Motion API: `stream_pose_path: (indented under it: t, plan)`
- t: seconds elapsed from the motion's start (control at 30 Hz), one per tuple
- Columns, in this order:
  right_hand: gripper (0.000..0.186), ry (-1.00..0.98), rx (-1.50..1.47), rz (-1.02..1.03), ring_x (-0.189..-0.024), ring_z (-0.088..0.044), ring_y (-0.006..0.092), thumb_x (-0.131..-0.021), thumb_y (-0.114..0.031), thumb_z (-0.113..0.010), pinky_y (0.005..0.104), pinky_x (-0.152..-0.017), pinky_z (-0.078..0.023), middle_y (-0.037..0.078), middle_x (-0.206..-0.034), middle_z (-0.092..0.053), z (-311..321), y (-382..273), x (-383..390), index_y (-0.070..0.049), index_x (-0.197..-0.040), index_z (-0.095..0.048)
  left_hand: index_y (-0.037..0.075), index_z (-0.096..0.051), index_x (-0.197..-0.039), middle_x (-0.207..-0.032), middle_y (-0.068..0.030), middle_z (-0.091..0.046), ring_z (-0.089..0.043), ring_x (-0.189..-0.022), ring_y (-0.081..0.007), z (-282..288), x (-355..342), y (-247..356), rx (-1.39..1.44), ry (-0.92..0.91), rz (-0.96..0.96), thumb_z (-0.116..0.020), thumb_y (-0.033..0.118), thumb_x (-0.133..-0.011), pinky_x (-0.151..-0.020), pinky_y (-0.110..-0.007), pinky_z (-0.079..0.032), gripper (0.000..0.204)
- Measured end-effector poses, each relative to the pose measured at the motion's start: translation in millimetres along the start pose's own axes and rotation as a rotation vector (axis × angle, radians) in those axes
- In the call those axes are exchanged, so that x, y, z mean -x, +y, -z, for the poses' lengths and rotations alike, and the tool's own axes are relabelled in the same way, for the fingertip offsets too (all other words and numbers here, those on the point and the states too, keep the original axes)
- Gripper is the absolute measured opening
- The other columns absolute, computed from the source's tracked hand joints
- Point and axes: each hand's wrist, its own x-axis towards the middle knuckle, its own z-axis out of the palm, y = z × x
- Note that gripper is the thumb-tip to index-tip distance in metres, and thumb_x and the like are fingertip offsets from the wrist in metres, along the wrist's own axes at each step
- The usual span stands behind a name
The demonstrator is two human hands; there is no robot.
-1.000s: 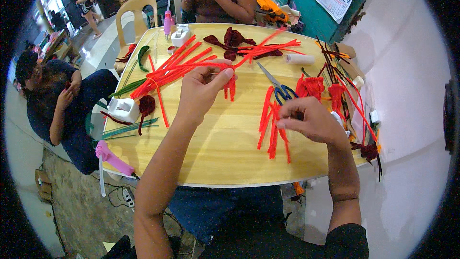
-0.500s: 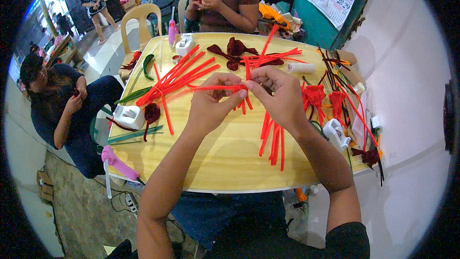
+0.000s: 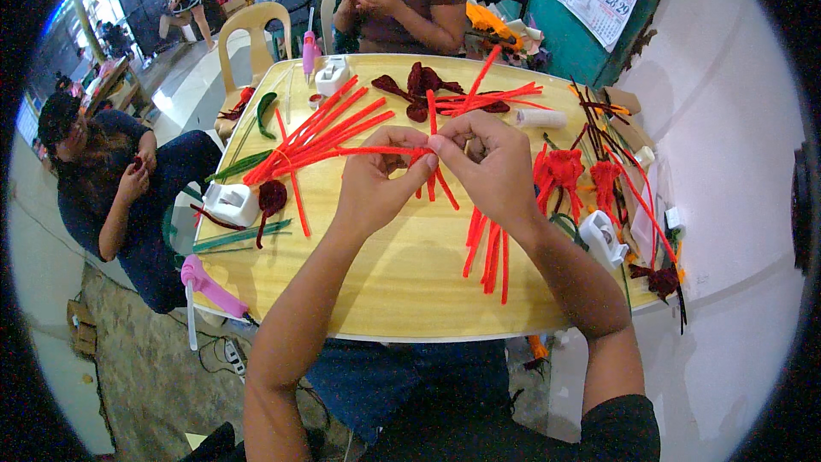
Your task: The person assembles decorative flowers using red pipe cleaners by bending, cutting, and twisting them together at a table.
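Over the middle of the table, my left hand (image 3: 375,178) pinches several crossed red pipe cleaners (image 3: 432,111) between thumb and fingers. One strand points up, one runs out to the left, and others hang below the crossing. My right hand (image 3: 489,167) meets it from the right, thumb and forefinger closed on the upright strand by the crossing. The fingers partly hide where the strands join. Left of my hands lies a fanned bundle of red pipe cleaners (image 3: 338,139). More loose red pipe cleaners (image 3: 490,261) lie partly beneath my right hand.
Dark red fuzzy flower pieces (image 3: 423,85) lie at the far side. White tape dispensers (image 3: 231,204) and a pink glue gun (image 3: 209,289) sit on the left. Red fuzzy shapes (image 3: 562,173) and another dispenser (image 3: 602,239) stand right. Co-workers (image 3: 410,0) sit across and at the left.
My right fingertips have shifted slightly left and up along the strand. The upright strand stands straighter, and the strands hanging below have spread. In the background, a walking person has moved.
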Motion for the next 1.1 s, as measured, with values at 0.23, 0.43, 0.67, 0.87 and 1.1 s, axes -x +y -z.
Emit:
stream_pose_path:
  t: [0.23, 0.43, 0.67, 0.87, 1.1]
  plan:
    - [0.014, 0.050, 0.030, 0.114, -0.057, -0.044, 0.0098, -0.075, -0.015, -0.076, 0.0265, -0.050, -0.035, 0.002, -0.068, -0.048, 4.8, 9.3, -4.4, -0.005, -0.082, -0.068, 0.002, -0.061, -0.101, -0.089, -0.0029, -0.066, -0.061, -0.078, -0.0073, 1.2, -0.9, 5.3, 0.025, -0.028, 0.125, -0.071, 0.010, -0.083, -0.069, -0.022, -0.049, 0.022]
    - [0.015, 0.089, -0.009, 0.045, -0.055, -0.041, 0.0088, -0.075, -0.018, -0.077, 0.0257, -0.049, -0.034, 0.001, -0.072, -0.046, 3.4, 7.3, -6.8, -0.006, -0.082, -0.069, 0.003, -0.060, -0.102, -0.085, -0.0014, -0.066, -0.060, -0.073, -0.0049, 1.6, -0.5, 7.5, 0.053, -0.041, 0.142, -0.073, 0.013, -0.083, -0.063, -0.019, -0.046, 0.025]
    - [0.014, 0.125, -0.187, 0.069, -0.059, -0.044, 0.0063, -0.078, -0.017, -0.076, 0.0240, -0.051, -0.037, 0.001, -0.086, -0.051, -2.2, 22.2, -8.4, -0.008, -0.086, -0.068, 0.003, -0.058, -0.104, -0.089, -0.0046, -0.066, -0.062, -0.079, -0.0088, 3.9, -2.0, -0.7, 0.061, -0.009, 0.145, -0.070, 0.009, -0.085, -0.070, -0.022, -0.049, 0.023]
    - [0.010, 0.136, -0.601, -0.069, -0.071, -0.057, 0.0073, -0.085, -0.012, -0.070, 0.0203, -0.059, -0.043, 0.003, -0.105, -0.058, 20.4, 21.2, -29.0, -0.007, -0.093, -0.065, 0.000, -0.052, -0.111, -0.088, -0.0084, -0.067, -0.065, -0.082, -0.0127, 12.8, -9.5, -2.2, 0.053, 0.128, 0.150, -0.068, 0.008, -0.086, -0.073, -0.024, -0.051, 0.031]
    - [0.012, -0.073, -0.880, -0.126, -0.068, -0.057, 0.0093, -0.088, -0.009, -0.064, 0.0223, -0.061, -0.045, 0.006, -0.091, -0.065, 25.7, 40.2, -34.7, -0.002, -0.097, -0.063, -0.001, -0.051, -0.112, -0.088, -0.0092, -0.066, -0.065, -0.084, -0.0140, 13.0, -10.5, -4.3, 0.112, 0.125, 0.094, -0.068, 0.008, -0.086, -0.073, -0.024, -0.051, 0.033]
